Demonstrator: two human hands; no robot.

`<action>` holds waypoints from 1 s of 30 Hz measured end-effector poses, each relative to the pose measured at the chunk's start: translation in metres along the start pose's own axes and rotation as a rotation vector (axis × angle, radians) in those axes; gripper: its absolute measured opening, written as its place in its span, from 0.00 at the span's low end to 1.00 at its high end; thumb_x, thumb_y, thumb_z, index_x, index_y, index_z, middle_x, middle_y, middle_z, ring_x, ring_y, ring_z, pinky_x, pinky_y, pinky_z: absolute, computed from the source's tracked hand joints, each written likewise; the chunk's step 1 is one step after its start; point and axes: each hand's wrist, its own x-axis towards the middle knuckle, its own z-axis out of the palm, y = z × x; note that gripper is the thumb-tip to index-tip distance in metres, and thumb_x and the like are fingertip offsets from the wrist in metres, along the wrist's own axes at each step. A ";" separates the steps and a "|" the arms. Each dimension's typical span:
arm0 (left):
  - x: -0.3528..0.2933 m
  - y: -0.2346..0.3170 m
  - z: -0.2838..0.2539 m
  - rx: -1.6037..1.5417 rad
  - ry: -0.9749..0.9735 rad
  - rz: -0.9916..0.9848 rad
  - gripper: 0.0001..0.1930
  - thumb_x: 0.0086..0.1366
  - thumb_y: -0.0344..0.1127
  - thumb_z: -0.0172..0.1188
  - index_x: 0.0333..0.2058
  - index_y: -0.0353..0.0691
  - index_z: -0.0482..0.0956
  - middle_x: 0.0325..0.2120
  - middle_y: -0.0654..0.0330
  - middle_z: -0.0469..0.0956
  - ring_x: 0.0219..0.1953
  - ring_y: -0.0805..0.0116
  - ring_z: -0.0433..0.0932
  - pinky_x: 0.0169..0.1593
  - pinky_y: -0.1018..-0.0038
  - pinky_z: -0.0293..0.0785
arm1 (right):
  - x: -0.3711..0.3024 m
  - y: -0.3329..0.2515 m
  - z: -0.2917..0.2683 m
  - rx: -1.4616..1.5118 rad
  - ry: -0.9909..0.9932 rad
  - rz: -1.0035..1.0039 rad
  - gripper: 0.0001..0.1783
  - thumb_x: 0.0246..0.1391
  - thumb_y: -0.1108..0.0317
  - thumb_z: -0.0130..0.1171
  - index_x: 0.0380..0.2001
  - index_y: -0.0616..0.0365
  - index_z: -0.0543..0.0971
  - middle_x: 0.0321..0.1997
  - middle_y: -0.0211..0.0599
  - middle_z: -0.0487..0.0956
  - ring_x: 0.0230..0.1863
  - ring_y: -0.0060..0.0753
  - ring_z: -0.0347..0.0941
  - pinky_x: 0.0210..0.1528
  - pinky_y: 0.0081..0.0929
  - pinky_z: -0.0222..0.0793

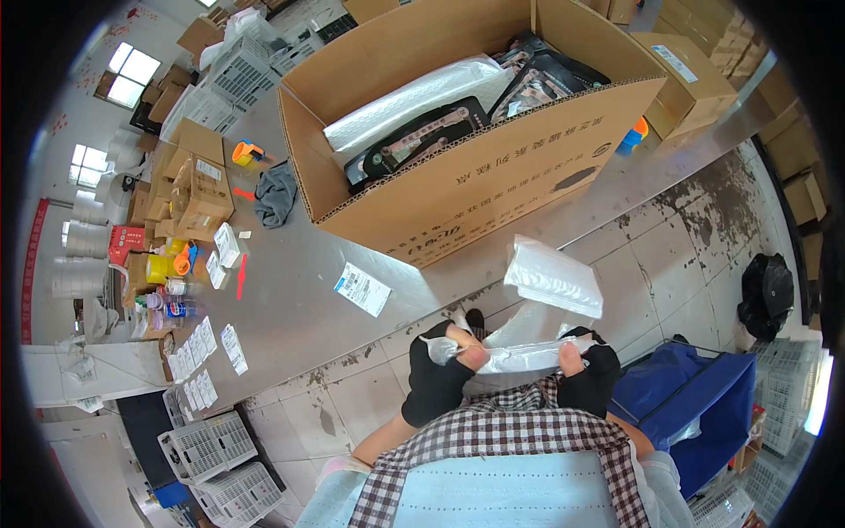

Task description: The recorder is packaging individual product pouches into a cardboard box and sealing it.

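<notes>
My left hand and my right hand wear black fingerless gloves and are in front of my body, below the table edge. Between them stretches a sheet of clear bubble wrap, gripped at both ends with the thumbs on top. Its far part folds up and outward beyond my hands, toward the table. Beyond it on the metal table stands a large open cardboard box. Inside lie black printed pouches and a bubble-wrapped bundle.
A shipping label lies flat left of the box. Farther left are a grey cloth, tape dispensers, a red cutter and rows of labels. A blue fabric bin stands at my right, plastic crates at lower left.
</notes>
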 end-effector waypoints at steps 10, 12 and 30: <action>0.023 0.028 -0.022 0.395 -0.350 0.236 0.17 0.46 0.41 0.72 0.33 0.38 0.81 0.26 0.57 0.79 0.27 0.63 0.78 0.33 0.74 0.72 | 0.018 -0.012 -0.014 -0.150 0.047 -0.253 0.04 0.53 0.73 0.57 0.30 0.64 0.77 0.28 0.36 0.77 0.28 0.23 0.70 0.32 0.19 0.65; 0.029 0.031 -0.025 0.619 -0.324 0.350 0.17 0.45 0.37 0.73 0.32 0.36 0.79 0.27 0.57 0.79 0.28 0.64 0.78 0.33 0.75 0.72 | 0.018 -0.014 -0.034 -0.201 0.072 -0.285 0.05 0.53 0.72 0.57 0.30 0.64 0.77 0.28 0.37 0.77 0.28 0.25 0.71 0.32 0.20 0.66; 0.117 0.202 -0.017 0.786 0.585 1.140 0.19 0.62 0.36 0.57 0.49 0.32 0.70 0.37 0.50 0.79 0.39 0.60 0.79 0.45 0.71 0.72 | 0.156 -0.224 -0.101 -0.932 -0.382 -0.854 0.11 0.36 0.68 0.68 0.26 0.59 0.79 0.48 0.42 0.73 0.55 0.40 0.68 0.52 0.36 0.63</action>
